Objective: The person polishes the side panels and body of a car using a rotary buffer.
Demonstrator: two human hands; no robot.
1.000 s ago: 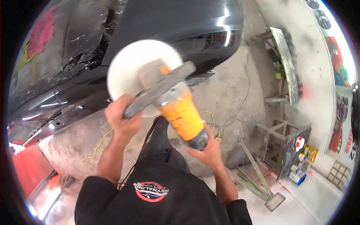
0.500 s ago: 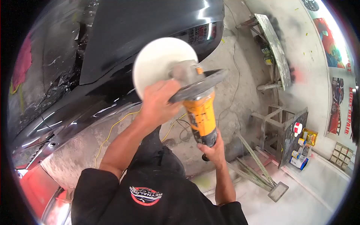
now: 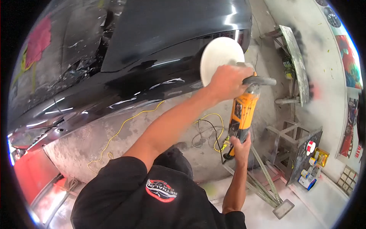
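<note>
A yellow and black power polisher [image 3: 243,114] with a round white pad [image 3: 220,58] is held between both hands. My left hand [image 3: 230,82] is wrapped round its dark side handle near the head. Lower down, my right hand [image 3: 241,147] grips the black rear end of the body. The pad is at the side of a glossy black car [image 3: 152,49], overlapping its rear corner in view; whether it touches the paint I cannot tell. A black cord hangs from the tool's rear.
A yellow cable [image 3: 124,124] runs over the concrete floor. On the right are a long board on a stand [image 3: 296,65], a metal frame table [image 3: 305,152] with cans, and a perforated metal stand [image 3: 263,171]. A red panel [image 3: 34,175] is at lower left.
The polisher has moved right along the car, with both hands still on it. My left arm now reaches farther across, and the tool's body tilts the other way.
</note>
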